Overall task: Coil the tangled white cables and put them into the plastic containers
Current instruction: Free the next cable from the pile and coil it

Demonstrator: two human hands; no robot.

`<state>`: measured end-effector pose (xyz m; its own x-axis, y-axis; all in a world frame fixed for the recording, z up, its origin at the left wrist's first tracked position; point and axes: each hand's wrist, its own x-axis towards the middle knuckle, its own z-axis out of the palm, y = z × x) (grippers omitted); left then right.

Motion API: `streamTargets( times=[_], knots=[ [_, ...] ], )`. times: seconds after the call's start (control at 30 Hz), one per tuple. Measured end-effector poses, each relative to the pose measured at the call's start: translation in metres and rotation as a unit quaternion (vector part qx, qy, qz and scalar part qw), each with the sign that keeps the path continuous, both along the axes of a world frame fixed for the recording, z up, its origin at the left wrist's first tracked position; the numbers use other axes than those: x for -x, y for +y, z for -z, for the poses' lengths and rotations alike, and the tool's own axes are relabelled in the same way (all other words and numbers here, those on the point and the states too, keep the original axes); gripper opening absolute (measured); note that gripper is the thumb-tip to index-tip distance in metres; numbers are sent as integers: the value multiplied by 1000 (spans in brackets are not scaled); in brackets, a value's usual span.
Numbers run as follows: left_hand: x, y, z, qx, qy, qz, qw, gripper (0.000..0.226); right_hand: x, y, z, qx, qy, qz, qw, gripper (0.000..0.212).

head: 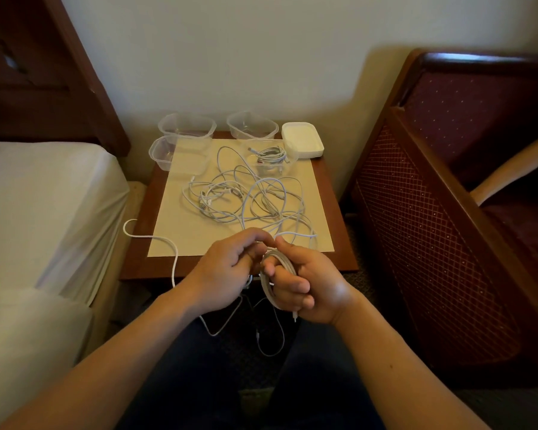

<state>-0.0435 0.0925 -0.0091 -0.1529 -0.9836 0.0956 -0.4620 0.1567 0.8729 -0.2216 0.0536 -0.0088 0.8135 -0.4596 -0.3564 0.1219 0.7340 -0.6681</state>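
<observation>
White cable coil (269, 282) sits in the right hand (308, 287), whose grip is closed around the loops, while the left hand (230, 268) pinches a strand of the same cable with a narrow grip just beside the coil, at the near edge of the wooden surface (143, 212). Tangled white cables (246, 200) lie on the paper sheet (184, 231) mid-surface; behind them stand clear plastic containers (187, 127), one container (269, 158) holding a coiled cable, beside a white lid stack (302, 139).
</observation>
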Motion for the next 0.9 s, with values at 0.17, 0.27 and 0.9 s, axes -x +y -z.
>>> streamTargets(
  times=[0.17, 0.27, 0.9],
  knots=[
    [11, -1, -4, -88, 171, -31, 981, 28, -1, -1, 1, -29, -57, -14, 998, 55],
    [8, 0, -1, -87, 157, -10, 984, 35, -3, -1, -3, -23, -53, -19, 998, 57],
    [1, -3, 33, -3, -107, -136, 985, 25, -7, -7, -4, 170, 339, 110, 919, 28]
  ],
)
